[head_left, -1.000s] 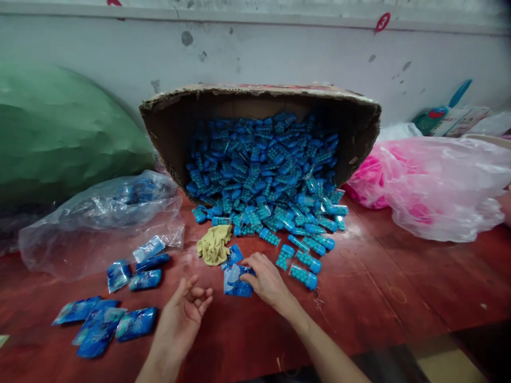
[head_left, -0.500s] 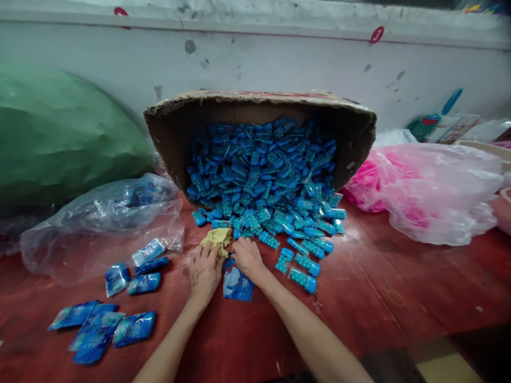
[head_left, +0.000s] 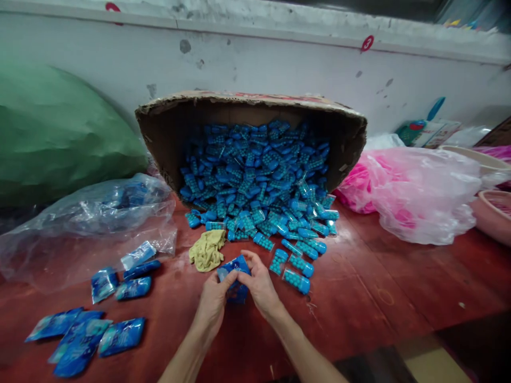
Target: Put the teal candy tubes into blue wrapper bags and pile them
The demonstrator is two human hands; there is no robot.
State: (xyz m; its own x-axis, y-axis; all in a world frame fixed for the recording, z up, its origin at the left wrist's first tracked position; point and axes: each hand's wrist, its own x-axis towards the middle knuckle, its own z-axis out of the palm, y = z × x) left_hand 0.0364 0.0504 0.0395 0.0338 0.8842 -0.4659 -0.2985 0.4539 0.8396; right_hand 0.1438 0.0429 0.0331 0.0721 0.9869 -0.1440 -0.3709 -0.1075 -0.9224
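Observation:
Both hands hold one blue printed packet (head_left: 238,266) low over the red table, thumbs meeting on its near face. My left hand (head_left: 213,298) grips its left side; my right hand (head_left: 259,282) has its right side, fingers curled behind it. Just beyond the left hand lies a crumpled yellow cloth (head_left: 207,250), touched by neither hand. Small clear bottles with blue caps and blue beads (head_left: 255,175) spill from a tipped cardboard box (head_left: 154,143). A few loose bottles (head_left: 296,281) lie right of my right hand. Whatever the packet contains is hidden.
Several filled blue packets (head_left: 122,336) lie at the left on the red table (head_left: 359,314). Behind them is a clear plastic bag (head_left: 80,223) beside a large green sack (head_left: 59,138). At the right are a pink-and-white plastic bag (head_left: 427,191) and a pink basin (head_left: 493,215).
My left hand has let go of the yellow cloth, which stays on the table. The blue packet has come up off the table, and both hands now hold it. The view has shifted slightly.

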